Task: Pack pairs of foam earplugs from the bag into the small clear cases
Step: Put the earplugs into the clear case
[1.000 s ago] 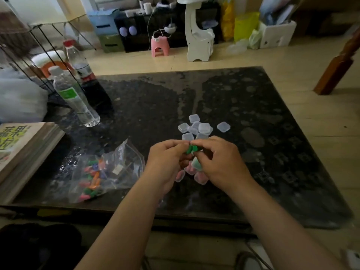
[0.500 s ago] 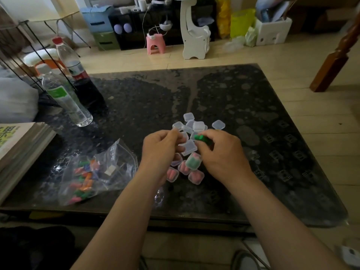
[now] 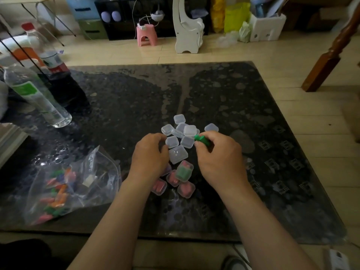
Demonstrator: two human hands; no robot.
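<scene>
Far left of the tabletop (image 3: 253, 106): a clear water bottle (image 3: 37, 96) stands with its neck tilted toward the left in this view. It carries a green label, and the print is too blurred to read. Behind it stands a dark cola bottle (image 3: 51, 61) with a red cap and a red label. That lettering is also illegible.

Front left: the bag (image 3: 93, 172), of clear plastic, lies flat on the tabletop. Loose earplugs (image 3: 56, 197) in orange, pink, green and blue are heaped in its near-left end. Their long axes point in mixed directions.

Centre: the left hand (image 3: 150, 158) is knuckles-up with its fingers curled. The fingertips are against the near-left edge of the empty cases (image 3: 182, 129). It cannot be told whether the hand pinches one. The empty cases form a loose cluster, and some overlap. A single clear case (image 3: 177, 154) lies between the two hands, just beside the left thumb.

Near side of the cluster: the filled cases (image 3: 185, 190) lie touching one another between the wrists. Most hold pink foam. One case with green foam (image 3: 184, 170) sits tilted on top of them.

Right: the right hand (image 3: 220, 158) grips the green earplugs (image 3: 201, 140) between thumb and curled fingers. Their long axis runs roughly left to right. The exposed ends point left, just beside the empty cases
</scene>
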